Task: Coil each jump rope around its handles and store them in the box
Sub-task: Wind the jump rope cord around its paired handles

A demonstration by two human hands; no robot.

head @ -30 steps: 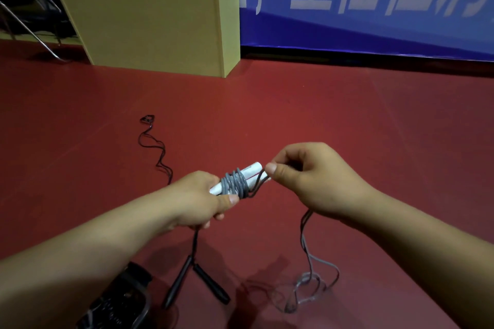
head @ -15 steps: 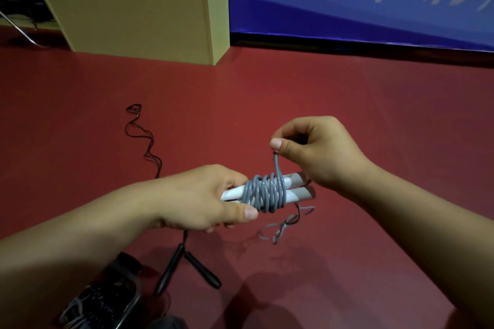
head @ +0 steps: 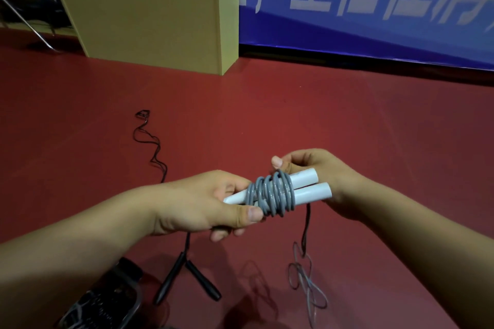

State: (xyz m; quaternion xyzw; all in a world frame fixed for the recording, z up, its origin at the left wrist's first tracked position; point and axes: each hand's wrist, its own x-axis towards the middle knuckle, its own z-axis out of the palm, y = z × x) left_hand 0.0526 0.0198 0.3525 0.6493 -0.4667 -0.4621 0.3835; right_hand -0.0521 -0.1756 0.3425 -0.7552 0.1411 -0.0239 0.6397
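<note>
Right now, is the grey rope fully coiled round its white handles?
Not fully. Several turns of the grey rope sit round the white handles, but a loose tail hangs down to the floor.

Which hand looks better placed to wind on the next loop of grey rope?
The right hand, probably: it pinches the rope at the coil, loose rope hanging below, while the left hand grips the white handles.

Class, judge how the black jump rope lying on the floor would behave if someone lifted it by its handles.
The black jump rope would probably droop limply, since its thin cord snakes loosely over the floor. Its handles look slim and rigid, likely light.
</note>
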